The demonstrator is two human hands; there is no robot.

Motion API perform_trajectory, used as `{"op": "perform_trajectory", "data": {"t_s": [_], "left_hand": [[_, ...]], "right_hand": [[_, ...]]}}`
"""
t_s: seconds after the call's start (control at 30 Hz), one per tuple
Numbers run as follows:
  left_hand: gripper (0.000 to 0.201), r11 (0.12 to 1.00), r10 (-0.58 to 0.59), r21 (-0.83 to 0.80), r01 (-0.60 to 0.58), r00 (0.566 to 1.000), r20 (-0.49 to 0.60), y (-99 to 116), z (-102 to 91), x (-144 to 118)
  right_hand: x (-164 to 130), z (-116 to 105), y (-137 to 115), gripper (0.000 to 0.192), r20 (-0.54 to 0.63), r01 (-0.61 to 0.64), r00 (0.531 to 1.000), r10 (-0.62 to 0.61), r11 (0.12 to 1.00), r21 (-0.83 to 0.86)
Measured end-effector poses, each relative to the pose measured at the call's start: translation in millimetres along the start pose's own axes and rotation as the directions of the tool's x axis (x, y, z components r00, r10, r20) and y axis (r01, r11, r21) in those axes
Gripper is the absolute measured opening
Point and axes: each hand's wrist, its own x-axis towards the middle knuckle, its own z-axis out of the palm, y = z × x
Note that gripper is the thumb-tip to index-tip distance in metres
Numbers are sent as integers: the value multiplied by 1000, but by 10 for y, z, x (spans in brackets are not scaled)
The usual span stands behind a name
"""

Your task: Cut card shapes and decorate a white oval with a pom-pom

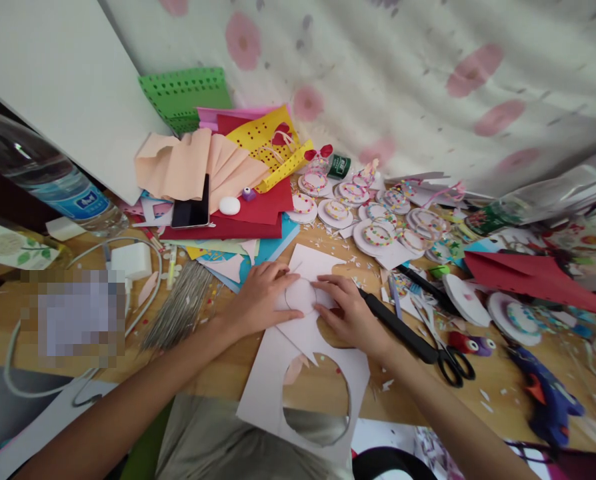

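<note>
A sheet of white card (259,385) with cut-out holes lies at the front edge of the desk, its near end hanging over my lap. Between my hands, a small round outline (301,297) shows on white card; whether it is a loose disc or a drawn circle I cannot tell. My left hand (261,297) holds the card from the left, thumb and forefinger at the outline's edge. From the other side, my right hand (351,310) grips it with thumb and fingertips by the outline's right edge. A large round hole opens in the card below.
Scissors (441,347), a black stick-like tool (398,327) and a blue glue gun (545,393) lie to the right. Beaded rings on white discs (375,233) crowd the back. Wire stems (181,307), a phone (191,208), coloured sheets (278,200) and a water bottle (53,173) are leftward.
</note>
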Motion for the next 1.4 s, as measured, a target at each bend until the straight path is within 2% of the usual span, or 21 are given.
{"op": "perform_trajectory", "data": {"t_s": [0.3,0.4,0.53,0.73,0.8,0.87,0.93,1.23,1.4], "left_hand": [[54,999,-21,-34,21,1000,2,3,-84,-44],[56,999,-21,-40,21,1000,-4,2,-80,-55],[55,999,-29,-26,29,1000,-4,1,-75,-73],[54,999,-51,1,51,999,-17,0,-81,-92],[54,999,-52,-3,52,999,-9,8,-89,-88],[54,998,-55,-10,55,998,-1,18,-99,-78],[53,998,-61,-15,61,998,-2,28,-105,-72],[51,999,-40,33,41,999,-5,15,-86,-116],[50,995,-23,99,24,1000,-18,47,-94,-151]], "right_hand": [[-26,-6,-6,37,4,34,999,-33,999,-28],[-9,-29,-30,37,43,87,996,-83,990,-110],[20,-91,-58,26,103,182,982,-160,951,-252],[20,-160,-69,17,111,196,980,-167,916,-350],[33,-168,-77,16,159,273,960,-230,895,-352],[59,-175,-82,19,241,375,920,-308,870,-319],[86,-183,-78,21,299,427,890,-345,862,-275],[82,-201,-61,17,350,397,886,-303,887,-237],[72,-202,-94,13,297,305,923,-243,935,-183]]}}
